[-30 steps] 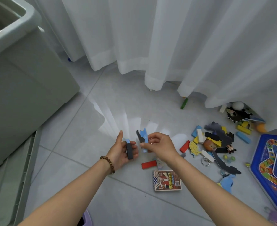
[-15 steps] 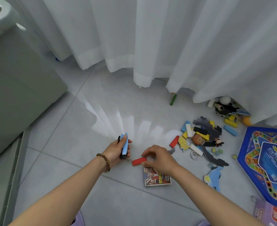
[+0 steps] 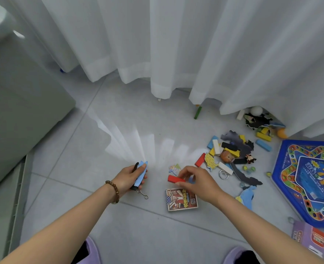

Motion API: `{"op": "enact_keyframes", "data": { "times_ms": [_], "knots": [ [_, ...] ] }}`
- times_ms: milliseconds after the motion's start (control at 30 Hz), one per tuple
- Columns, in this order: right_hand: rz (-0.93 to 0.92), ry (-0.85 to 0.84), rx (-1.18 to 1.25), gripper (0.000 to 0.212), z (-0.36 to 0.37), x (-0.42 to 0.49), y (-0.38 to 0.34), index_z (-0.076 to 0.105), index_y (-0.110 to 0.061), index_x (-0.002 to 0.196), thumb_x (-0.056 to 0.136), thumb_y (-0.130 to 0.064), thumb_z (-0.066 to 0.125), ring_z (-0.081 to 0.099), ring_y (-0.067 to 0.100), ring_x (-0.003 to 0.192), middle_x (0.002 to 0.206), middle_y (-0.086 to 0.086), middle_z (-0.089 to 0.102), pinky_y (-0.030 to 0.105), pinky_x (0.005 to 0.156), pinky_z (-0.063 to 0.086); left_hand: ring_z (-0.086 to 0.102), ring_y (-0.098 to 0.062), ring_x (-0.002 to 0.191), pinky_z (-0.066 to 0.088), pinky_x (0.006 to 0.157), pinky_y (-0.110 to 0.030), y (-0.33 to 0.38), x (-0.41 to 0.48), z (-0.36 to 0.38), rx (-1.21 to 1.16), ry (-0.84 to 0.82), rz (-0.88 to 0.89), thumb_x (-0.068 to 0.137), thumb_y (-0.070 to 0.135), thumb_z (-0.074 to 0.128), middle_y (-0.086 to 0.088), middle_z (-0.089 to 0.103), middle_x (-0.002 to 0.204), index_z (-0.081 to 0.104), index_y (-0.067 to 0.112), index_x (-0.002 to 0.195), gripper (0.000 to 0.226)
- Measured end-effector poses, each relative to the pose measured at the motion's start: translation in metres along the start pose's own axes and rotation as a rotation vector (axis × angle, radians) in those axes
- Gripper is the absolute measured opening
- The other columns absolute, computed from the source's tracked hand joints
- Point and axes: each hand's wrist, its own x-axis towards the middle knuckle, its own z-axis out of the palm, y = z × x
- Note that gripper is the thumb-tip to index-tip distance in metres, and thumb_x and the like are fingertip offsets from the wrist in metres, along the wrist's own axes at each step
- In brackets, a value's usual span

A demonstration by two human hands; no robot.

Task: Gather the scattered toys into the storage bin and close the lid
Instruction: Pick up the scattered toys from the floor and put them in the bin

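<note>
Bin: grey, stands on the floor at the far left, with its top rim cut off by the frame edge. It is well apart from the toy pile.

Left hand: wears a bead bracelet. Its fingers are curled round a flat blue piece and a dark piece, held together low over the floor. A metal hook lies on the floor just beside this hand.

Right hand: pinches one end of a red block between thumb and fingertips, just beyond a card box lying flat on the floor. Whether the block touches the floor cannot be told.

Green block: lies alone at the curtain hem.

Toy pile: blocks, foam shapes and small figures on the floor, right of the right hand, some partly under the curtain.

Game board: blue, flat on the floor at the far right.
</note>
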Motion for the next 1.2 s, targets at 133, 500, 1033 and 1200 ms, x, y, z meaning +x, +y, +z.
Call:
{"op": "enact_keyframes", "data": {
  "times_ms": [133, 500, 1033, 1200],
  "knots": [
    [-0.068, -0.040, -0.308, 0.027, 0.006, -0.022, 0.022, 0.062, -0.026, 0.093, 0.073, -0.036, 0.077, 0.050, 0.004, 0.091, 0.096, -0.012, 0.057, 0.020, 0.076, 0.042, 0.046, -0.013, 0.055, 0.043, 0.048, -0.021, -0.008, -0.004, 0.004, 0.097, -0.017, -0.004, 0.092, 0.035, 0.054, -0.002, 0.051, 0.071, 0.057, 0.011, 0.085, 0.025],
    [-0.229, -0.080, -0.600, 0.065, 0.027, -0.026, 0.026, 0.044, -0.025, 0.132, 0.073, -0.035, 0.070, 0.043, 0.017, 0.119, 0.125, -0.005, 0.046, 0.027, 0.096, 0.028, 0.044, -0.011, 0.057, 0.040, 0.046, -0.017, -0.014, -0.017, 0.003, 0.270, 0.058, 0.038, 0.088, 0.042, 0.057, 0.000, 0.047, 0.066, 0.054, 0.012, 0.084, 0.031],
    [-0.554, -0.001, -0.510, 0.061, -0.022, 0.011, -0.377, 0.051, -0.022, 0.128, 0.071, -0.030, 0.074, 0.048, 0.013, 0.108, 0.113, -0.005, 0.044, 0.020, 0.091, 0.040, 0.037, -0.003, 0.039, 0.033, 0.044, -0.018, 0.178, -0.247, -0.220, 0.399, 0.506, 0.540, 0.089, 0.044, 0.054, 0.008, 0.041, 0.051, 0.055, 0.013, 0.074, 0.035],
    [-0.633, -0.039, -0.287, 0.070, 0.066, 0.040, -0.512, 0.051, -0.017, 0.129, 0.068, -0.031, 0.082, 0.051, 0.010, 0.107, 0.118, -0.003, 0.047, 0.017, 0.093, 0.038, 0.045, -0.008, 0.050, 0.038, 0.050, -0.021, 0.198, -0.289, -0.323, 0.329, 0.733, 0.571, 0.090, 0.045, 0.052, 0.009, 0.053, 0.058, 0.055, 0.015, 0.075, 0.033]
  ]
}}
